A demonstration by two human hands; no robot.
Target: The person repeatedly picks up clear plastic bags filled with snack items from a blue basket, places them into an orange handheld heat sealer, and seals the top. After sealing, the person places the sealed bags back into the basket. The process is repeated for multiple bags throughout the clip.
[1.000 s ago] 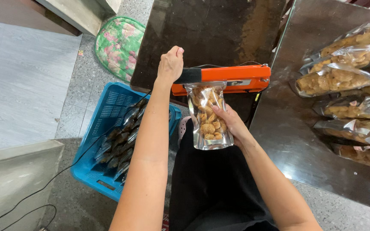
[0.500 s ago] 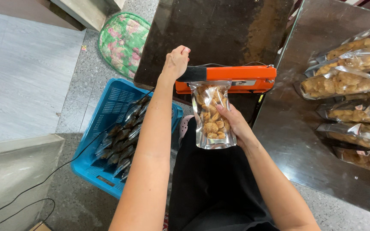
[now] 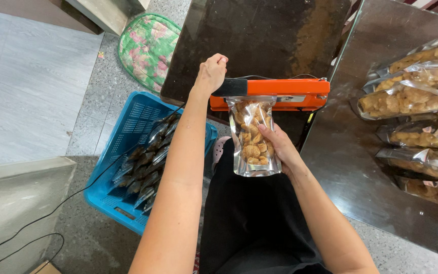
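Observation:
An orange heat sealer (image 3: 280, 94) with a black handle sits at the near edge of a dark table (image 3: 259, 35). My left hand (image 3: 210, 73) is closed over the black handle and presses the sealer's arm down. A clear pouch of brown snacks (image 3: 252, 137) hangs from the sealer's jaw, its top edge clamped inside. My right hand (image 3: 279, 147) grips the pouch from behind on its right side and holds it upright.
A blue plastic crate (image 3: 122, 152) with several filled pouches stands on the floor at my left. Several more snack pouches (image 3: 406, 99) lie on the shiny table at the right. A floral cushion (image 3: 145, 48) lies on the floor behind the crate. Black cables (image 3: 36, 223) run across the floor.
The view has shifted slightly. Both hands stay where they were, the left on the sealer handle and the right on the pouch.

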